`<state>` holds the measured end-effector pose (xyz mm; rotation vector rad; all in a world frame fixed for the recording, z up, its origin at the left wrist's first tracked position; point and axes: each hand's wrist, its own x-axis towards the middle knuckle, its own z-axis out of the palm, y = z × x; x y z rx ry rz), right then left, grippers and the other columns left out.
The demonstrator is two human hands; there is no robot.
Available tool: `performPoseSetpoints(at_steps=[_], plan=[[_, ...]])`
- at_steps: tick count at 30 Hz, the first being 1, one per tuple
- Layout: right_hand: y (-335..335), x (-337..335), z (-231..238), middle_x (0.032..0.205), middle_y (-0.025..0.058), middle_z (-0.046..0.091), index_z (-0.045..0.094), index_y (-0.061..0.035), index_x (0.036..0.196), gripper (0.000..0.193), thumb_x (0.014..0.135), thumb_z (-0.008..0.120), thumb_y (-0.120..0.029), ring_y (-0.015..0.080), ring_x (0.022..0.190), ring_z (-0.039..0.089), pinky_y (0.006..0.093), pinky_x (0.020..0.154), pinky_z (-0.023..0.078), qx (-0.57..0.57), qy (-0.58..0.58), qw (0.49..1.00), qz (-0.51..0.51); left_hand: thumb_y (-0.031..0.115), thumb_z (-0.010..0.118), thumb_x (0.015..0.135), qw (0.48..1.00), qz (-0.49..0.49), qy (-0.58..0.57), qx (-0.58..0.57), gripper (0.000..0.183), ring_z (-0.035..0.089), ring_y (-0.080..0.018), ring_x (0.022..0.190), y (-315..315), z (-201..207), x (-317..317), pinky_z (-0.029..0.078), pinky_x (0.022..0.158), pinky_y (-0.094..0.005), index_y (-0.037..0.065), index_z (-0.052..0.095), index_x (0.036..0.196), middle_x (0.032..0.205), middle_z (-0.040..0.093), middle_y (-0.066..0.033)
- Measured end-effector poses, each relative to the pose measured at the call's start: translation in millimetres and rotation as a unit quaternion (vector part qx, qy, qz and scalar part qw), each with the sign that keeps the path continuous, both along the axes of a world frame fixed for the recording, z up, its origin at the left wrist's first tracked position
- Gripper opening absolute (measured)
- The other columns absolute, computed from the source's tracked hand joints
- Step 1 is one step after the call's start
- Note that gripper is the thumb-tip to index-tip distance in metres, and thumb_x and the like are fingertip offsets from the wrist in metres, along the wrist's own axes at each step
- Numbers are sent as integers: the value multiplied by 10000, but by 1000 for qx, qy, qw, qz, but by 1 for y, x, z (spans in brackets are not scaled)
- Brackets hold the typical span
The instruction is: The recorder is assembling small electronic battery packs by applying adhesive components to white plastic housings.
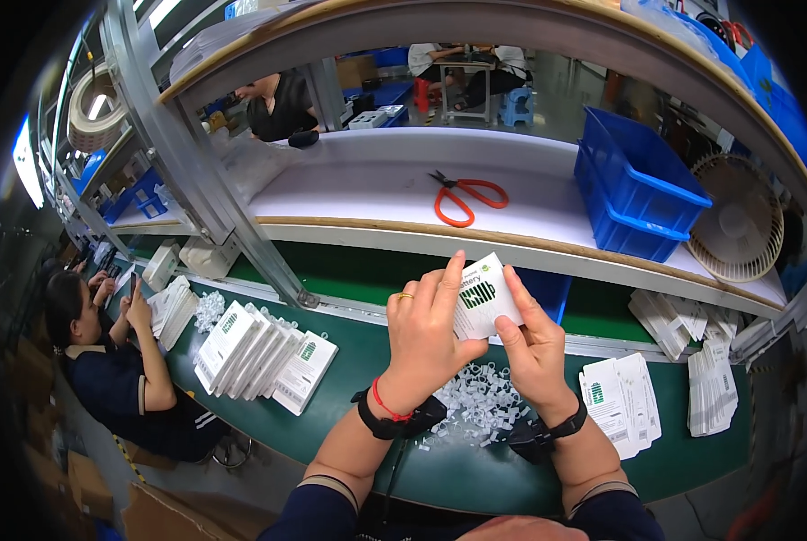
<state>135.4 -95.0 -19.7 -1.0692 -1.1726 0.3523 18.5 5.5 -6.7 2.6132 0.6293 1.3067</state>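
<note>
My left hand (426,325) and my right hand (531,347) hold a small white box (480,302) with green print between them, raised over the bench. The left fingers lie along the box's left side, and the right thumb presses its front near the lower right corner. Below my hands lies a loose heap of small white plastic clips (480,406). To the left stands a leaning stack of similar white boxes (245,352), with one more box (305,371) lying at its right end. Right of my forearm is a fanned pile of flat white cartons (620,406).
On the shelf (358,185) ahead lie red-handled scissors (466,194), beside stacked blue bins (633,194) and a fan (737,216). More flat cartons (712,388) sit at the right bench end. A co-worker (106,361) sits to the left. A metal post (209,171) rises at the left.
</note>
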Motion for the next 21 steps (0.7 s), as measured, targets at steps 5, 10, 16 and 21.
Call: performPoseSetpoints(at_steps=[5,10,16,21], plan=[[1,-2,3,1369,168,491,459,-3,1373,482,899,540,-14,223,1221,499,324,1034,368,-33,-25,999,5,222,768,486,1000,5,14,-11,1015,551,-321,956,-1,3,-12,428,822,-407,38,380,1407,1106,546,-135],[-7,9,11,1398,146,435,301,-42,1465,613,900,532,-90,219,1177,469,321,944,400,-22,-81,995,-53,238,793,582,997,28,60,-31,974,481,-364,1064,-3,-7,-40,425,892,-432,29,347,1423,1132,458,-197],[-18,13,26,1358,142,462,369,-57,1435,588,885,567,-119,195,1129,469,300,912,396,-7,-59,997,-42,242,800,580,958,231,145,-94,801,539,-378,1027,28,-60,-146,437,884,-440,61,485,1295,1138,514,-197],[-24,8,32,1267,142,551,586,-22,1216,394,832,622,-103,223,1124,526,320,903,416,-49,-183,980,-58,311,826,632,910,315,218,-161,591,564,-360,1024,56,-111,-193,455,876,-440,76,630,1137,1088,575,-176]])
